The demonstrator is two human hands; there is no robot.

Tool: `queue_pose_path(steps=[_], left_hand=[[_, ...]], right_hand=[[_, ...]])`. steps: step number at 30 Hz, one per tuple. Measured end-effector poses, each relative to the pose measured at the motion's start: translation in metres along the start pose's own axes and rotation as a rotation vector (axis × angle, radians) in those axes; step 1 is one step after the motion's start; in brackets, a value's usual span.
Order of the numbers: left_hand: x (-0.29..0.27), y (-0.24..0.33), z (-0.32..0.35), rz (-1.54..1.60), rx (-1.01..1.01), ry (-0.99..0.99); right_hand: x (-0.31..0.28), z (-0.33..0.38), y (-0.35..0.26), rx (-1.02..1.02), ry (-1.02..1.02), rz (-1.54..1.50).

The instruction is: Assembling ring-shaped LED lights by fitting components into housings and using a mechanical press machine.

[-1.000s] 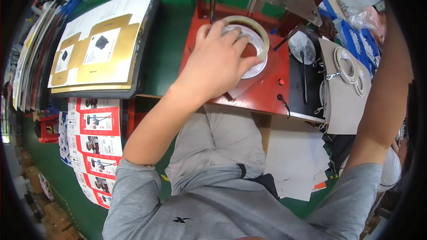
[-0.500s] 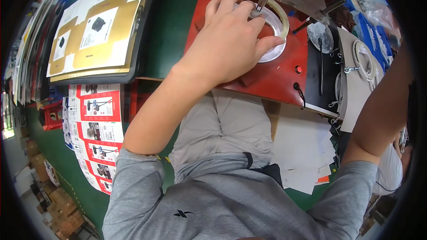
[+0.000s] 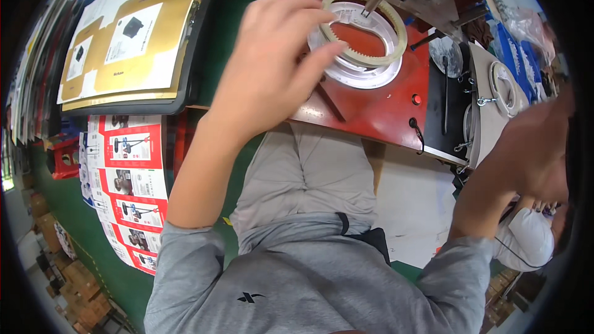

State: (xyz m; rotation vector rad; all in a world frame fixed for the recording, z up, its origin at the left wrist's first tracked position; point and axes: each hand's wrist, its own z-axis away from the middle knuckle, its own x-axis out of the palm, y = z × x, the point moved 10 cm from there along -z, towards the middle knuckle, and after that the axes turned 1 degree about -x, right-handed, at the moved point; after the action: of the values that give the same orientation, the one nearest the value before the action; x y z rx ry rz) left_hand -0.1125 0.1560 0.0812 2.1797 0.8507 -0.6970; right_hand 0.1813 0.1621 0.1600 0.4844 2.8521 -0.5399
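My left hand point(image 3: 275, 55) is by the left side of a beige toothed ring point(image 3: 396, 52), with thumb and fingers apart and their tips over its edge. Beneath that ring, a white plastic ring point(image 3: 371, 79) rests on the red machine bed point(image 3: 383, 111). A metal machine tip point(image 3: 371, 4) comes down inside the toothed ring, over the white one. At the far right, my right hand point(image 3: 541, 148) is smeared by motion and partly cut off by the dark rim. Its fingers cannot be made out, nor anything they might hold.
A red button point(image 3: 416, 99) sits on the machine bed. Left stands a tray point(image 3: 185, 86) with a printed gold-and-white sheet point(image 3: 133, 43). On the right, a grey board point(image 3: 486, 130) carries metal clips and white rings point(image 3: 504, 89). White papers point(image 3: 411, 210) lie below the machine.
My left hand has drawn back leftward from over the white ring, uncovering it and the toothed ring. My right forearm has swung inward, and the blurred right hand now shows at the right.
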Motion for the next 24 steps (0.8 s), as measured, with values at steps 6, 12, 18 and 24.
queue_pose_path(steps=[6, 12, 18, 24], left_hand=[[0.021, -0.072, 0.055, 0.522, -0.482, 0.189], [0.040, -0.086, 0.077, 0.689, -0.600, 0.197], [0.043, -0.088, 0.081, 0.705, -0.590, 0.224], [0.041, -0.088, 0.081, 0.706, -0.556, 0.243]], right_hand=[[0.036, 0.072, -0.006, 0.325, -0.493, 0.516], [0.051, 0.121, -0.001, 0.419, -0.902, 0.733], [0.055, 0.130, -0.002, 0.420, -0.983, 0.702], [0.055, 0.114, 0.007, 0.410, -0.946, 0.643]])
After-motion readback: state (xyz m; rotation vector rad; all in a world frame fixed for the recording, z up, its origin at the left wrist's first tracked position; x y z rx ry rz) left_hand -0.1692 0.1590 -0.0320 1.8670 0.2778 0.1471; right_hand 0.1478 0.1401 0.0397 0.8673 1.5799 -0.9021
